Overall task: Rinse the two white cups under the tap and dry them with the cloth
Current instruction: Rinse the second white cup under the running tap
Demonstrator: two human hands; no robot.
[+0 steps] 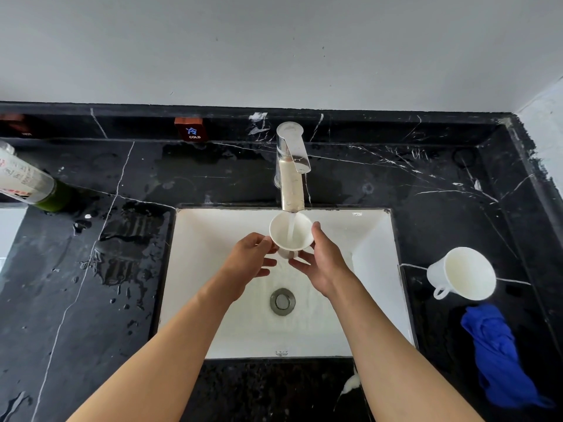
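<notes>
A white cup [285, 231] is held upright over the white sink [374, 239], right under the chrome tap [292, 166]. Water runs from the spout into the cup. My left hand [251, 258] grips the cup's left side. My right hand [323, 260] holds its right side, thumb up along the rim and fingers under the base. The second white cup [463, 274] stands on the black counter to the right of the sink, its handle toward me. A crumpled blue cloth [499, 354] lies just in front of that cup.
The black marble counter [91, 300] is wet to the left of the sink, with puddles and drops. A bottle [27, 181] with a white label stands at the far left. A small "COLD" sign [190, 129] sits on the back ledge. The sink drain [282, 301] is in the basin's middle.
</notes>
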